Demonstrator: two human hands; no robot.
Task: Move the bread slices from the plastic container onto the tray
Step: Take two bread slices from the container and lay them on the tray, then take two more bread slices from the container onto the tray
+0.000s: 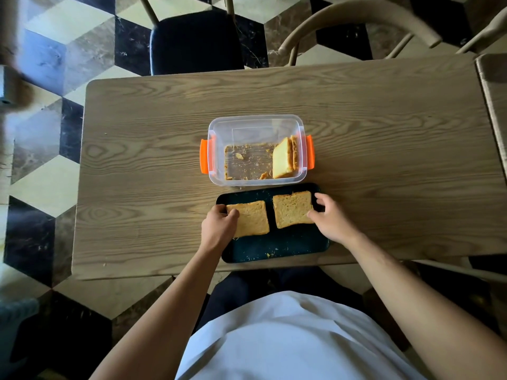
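Note:
A clear plastic container (216, 149) with orange clips stands at the table's middle. Inside it, two or three bread slices (284, 159) lean upright against its right wall, with crumbs on the bottom. Just in front lies a dark tray (274, 246). Two slices lie flat on the tray: a left slice (253, 218) and a right slice (292, 209). My left hand (218, 226) pinches the left slice at its left edge. My right hand (329, 218) holds the right slice at its right edge with thumb and fingers.
The wooden table (164, 160) has bare surface left and right of the container. A dark-seated chair (194, 41) stands at the far side, a curved wooden chair (356, 20) at the far right. A second table edge (493, 91) adjoins on the right.

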